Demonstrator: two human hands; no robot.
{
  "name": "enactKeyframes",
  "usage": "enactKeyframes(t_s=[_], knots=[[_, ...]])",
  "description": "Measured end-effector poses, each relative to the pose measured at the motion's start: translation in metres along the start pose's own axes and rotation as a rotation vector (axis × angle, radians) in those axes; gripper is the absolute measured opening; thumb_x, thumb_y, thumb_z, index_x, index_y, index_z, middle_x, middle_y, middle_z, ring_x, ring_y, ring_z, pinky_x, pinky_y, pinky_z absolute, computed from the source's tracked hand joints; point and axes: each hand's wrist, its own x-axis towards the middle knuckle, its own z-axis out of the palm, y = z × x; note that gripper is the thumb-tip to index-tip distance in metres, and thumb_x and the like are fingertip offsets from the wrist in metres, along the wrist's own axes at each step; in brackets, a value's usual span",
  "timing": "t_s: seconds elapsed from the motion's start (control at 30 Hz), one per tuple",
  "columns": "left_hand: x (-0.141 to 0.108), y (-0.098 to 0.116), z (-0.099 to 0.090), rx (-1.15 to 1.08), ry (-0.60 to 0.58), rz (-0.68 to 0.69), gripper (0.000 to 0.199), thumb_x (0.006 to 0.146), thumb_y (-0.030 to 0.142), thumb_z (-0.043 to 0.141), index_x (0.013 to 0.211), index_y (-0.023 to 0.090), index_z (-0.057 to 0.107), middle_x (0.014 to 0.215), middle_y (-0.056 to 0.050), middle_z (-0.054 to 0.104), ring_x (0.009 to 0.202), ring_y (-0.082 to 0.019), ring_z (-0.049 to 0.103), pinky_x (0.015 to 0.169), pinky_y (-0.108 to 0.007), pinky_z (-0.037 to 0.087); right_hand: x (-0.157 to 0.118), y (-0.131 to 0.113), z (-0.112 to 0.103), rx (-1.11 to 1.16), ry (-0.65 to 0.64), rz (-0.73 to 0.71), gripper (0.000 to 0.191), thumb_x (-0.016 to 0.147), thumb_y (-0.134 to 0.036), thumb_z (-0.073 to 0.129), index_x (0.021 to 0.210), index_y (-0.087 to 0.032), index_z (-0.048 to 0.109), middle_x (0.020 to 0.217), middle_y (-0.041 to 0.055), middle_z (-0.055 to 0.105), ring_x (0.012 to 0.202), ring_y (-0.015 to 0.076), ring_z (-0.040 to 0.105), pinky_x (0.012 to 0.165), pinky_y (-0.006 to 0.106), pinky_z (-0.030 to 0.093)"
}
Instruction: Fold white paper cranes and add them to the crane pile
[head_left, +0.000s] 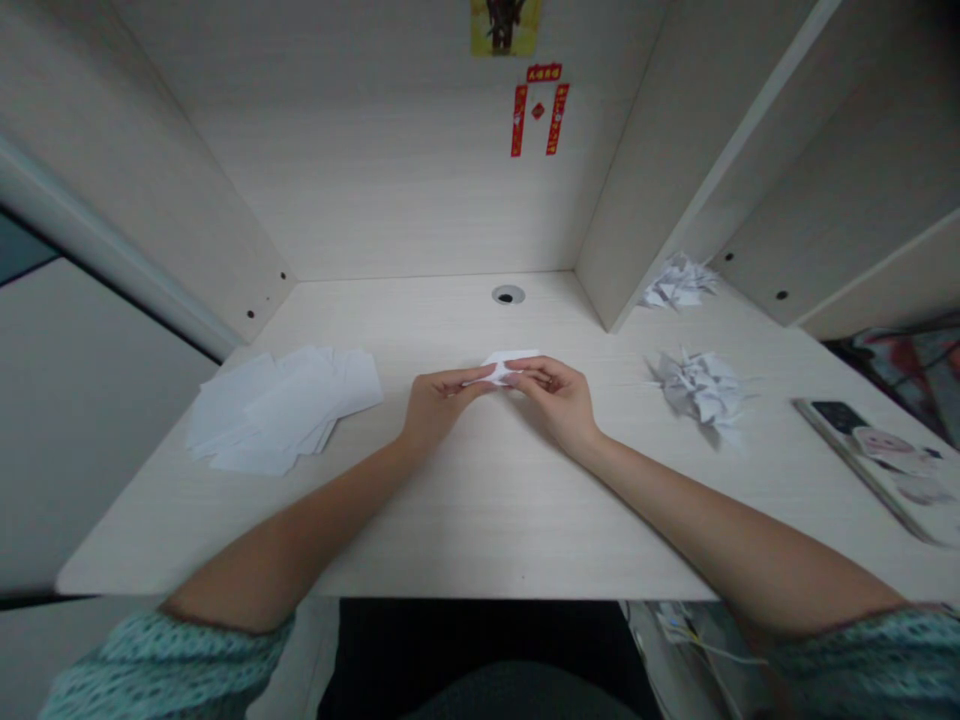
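Observation:
Between my two hands, over the middle of the desk, is a small folded piece of white paper [513, 357]. My left hand [439, 400] pinches its left side between thumb and fingers. On the right side, my right hand [559, 400] grips it the same way, fingers curled over the top. Part of the paper is hidden behind the fingers, so its exact folds cannot be made out. To the left of my hands lies a spread stack of white paper sheets [285, 405]. A pile of folded paper pieces [701, 388] sits to the right.
Another heap of folded paper [679, 282] lies behind the upright divider panel [660, 180]. At the far right is a tablet or phone in a decorated case [877, 460]. A round cable hole [508, 295] is set near the back of the desk [465, 540].

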Motion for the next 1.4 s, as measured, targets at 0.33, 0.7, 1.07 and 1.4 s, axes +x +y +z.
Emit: enactKeyframes(t_s=[0.33, 0.7, 1.07, 1.4], knots=[[-0.0011, -0.0007, 0.0004, -0.02, -0.006, -0.011, 0.027, 0.07, 0.034, 0.072, 0.095, 0.023, 0.073, 0.101, -0.003, 0.072, 0.097, -0.023, 0.067, 0.091, -0.035, 0.049, -0.0012, 0.0016, 0.0018, 0.074, 0.0, -0.01, 0.02, 0.066, -0.031, 0.077, 0.078, -0.022, 0.063, 0.065, -0.0028, 0.067, 0.062, 0.0118, 0.063, 0.065, 0.025, 0.05], [-0.0022, 0.0046, 0.0012, -0.022, 0.046, -0.018, 0.029, 0.069, 0.036, 0.072, 0.095, 0.023, 0.073, 0.102, -0.004, 0.072, 0.098, -0.023, 0.066, 0.092, -0.035, 0.048, -0.0001, 0.0017, -0.0008, -0.093, -0.005, -0.025, 0.021, 0.071, -0.039, 0.071, 0.077, -0.02, 0.069, 0.07, 0.0014, 0.07, 0.065, 0.014, 0.062, 0.065, 0.028, 0.048], [-0.001, -0.0004, 0.0034, -0.139, 0.033, -0.112, 0.038, 0.065, 0.039, 0.075, 0.099, 0.022, 0.072, 0.092, -0.004, 0.075, 0.077, -0.016, 0.065, 0.078, -0.03, 0.049, -0.0028, 0.0015, -0.0019, -0.175, 0.008, -0.146, 0.016, 0.076, -0.036, 0.068, 0.077, -0.02, 0.067, 0.073, 0.0021, 0.069, 0.07, 0.0154, 0.063, 0.068, 0.028, 0.047], [-0.0006, 0.0043, 0.003, -0.167, 0.02, -0.131, 0.037, 0.064, 0.037, 0.076, 0.097, 0.021, 0.073, 0.093, -0.005, 0.074, 0.08, -0.018, 0.066, 0.082, -0.032, 0.05, -0.0019, 0.0022, -0.0032, -0.214, 0.03, -0.167, 0.015, 0.075, -0.035, 0.069, 0.076, -0.02, 0.068, 0.076, 0.0023, 0.07, 0.073, 0.0162, 0.064, 0.072, 0.03, 0.049]])
